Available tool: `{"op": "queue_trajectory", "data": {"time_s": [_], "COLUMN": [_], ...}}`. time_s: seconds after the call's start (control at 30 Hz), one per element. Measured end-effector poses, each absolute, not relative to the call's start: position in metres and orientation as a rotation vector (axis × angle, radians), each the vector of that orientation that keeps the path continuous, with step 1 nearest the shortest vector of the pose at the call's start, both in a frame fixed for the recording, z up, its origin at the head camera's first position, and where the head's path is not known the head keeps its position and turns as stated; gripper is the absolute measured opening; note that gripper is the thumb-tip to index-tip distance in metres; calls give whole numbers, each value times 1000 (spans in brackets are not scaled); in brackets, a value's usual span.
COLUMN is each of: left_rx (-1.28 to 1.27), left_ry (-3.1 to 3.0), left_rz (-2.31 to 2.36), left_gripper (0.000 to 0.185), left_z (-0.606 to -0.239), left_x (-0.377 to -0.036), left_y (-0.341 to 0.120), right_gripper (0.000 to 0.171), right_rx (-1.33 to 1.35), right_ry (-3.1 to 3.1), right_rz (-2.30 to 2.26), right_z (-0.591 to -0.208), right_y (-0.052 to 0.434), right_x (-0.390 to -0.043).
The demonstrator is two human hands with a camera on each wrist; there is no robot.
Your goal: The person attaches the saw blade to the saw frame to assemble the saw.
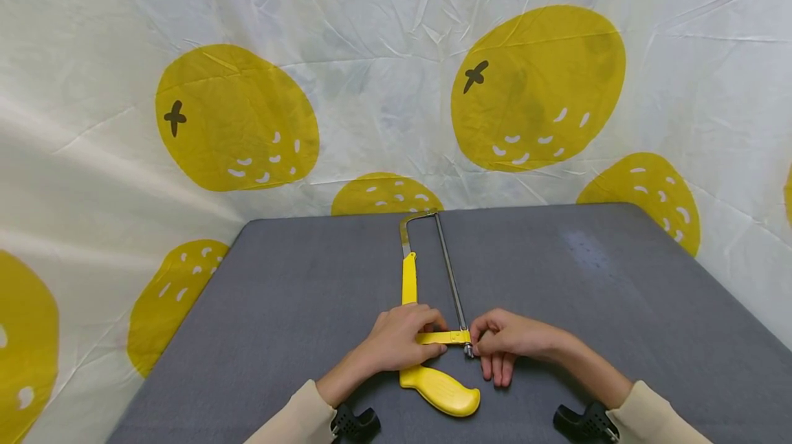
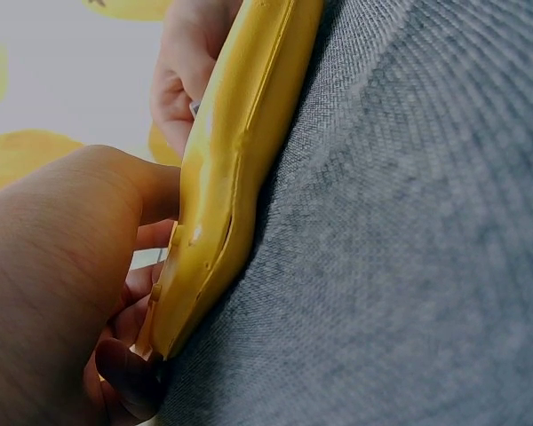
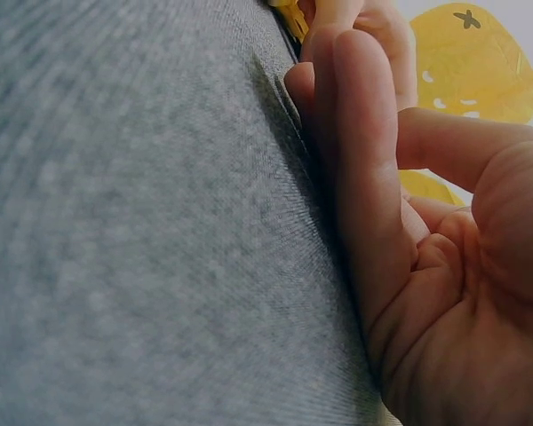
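Observation:
A yellow-handled hacksaw [image 1: 409, 279] lies on the grey table, its bowed metal end pointing away and its grip [image 1: 445, 392] toward me. Its narrow blade [image 1: 449, 272] runs along the right side. With fingers and thumb around the yellow frame near the crossbar [image 1: 442, 338], my left hand [image 1: 399, 337] holds the saw down. My right hand [image 1: 510, 337] pinches the small metal tension nut [image 1: 468, 350] at the blade's near end, its lower fingers extended along the cloth. In the left wrist view the yellow handle [image 2: 240, 133] hides part of both hands.
Grey cloth covers the table [image 1: 297, 279], which has a pale smudge [image 1: 584, 249] toward the far right. A white curtain [image 1: 383, 114] printed with yellow fruit shapes hangs behind and at the sides. Black wrist cameras [image 1: 355, 425] sit below both hands.

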State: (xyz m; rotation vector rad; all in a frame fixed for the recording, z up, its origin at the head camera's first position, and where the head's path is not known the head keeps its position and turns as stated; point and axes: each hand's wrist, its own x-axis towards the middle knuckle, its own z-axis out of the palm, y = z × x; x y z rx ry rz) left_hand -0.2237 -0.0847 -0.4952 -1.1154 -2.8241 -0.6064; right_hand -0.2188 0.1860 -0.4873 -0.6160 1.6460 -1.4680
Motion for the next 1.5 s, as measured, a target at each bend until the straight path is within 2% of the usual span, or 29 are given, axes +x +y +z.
{"op": "queue_trajectory", "data": {"time_s": [0.57,0.9,1.5], "left_rx": [-1110,-1101,-1099], "left_ry": [-2828,-2842,-2852], "left_rz": [-618,-598,-598], "left_gripper": [19,19,18], "left_z": [-497,-497,-497], "left_x": [-224,-223,-223], "left_y": [-84,-83,-85], "right_gripper": [8,23,10], "right_rx": [-638,-609,-632], "right_ry": [1643,1693,1676], "right_rz": [-1444,-1433,-1439], "right_z": [-484,-484,-485], "right_y": [187,185,184], "right_x": [-217,-214,-214]}}
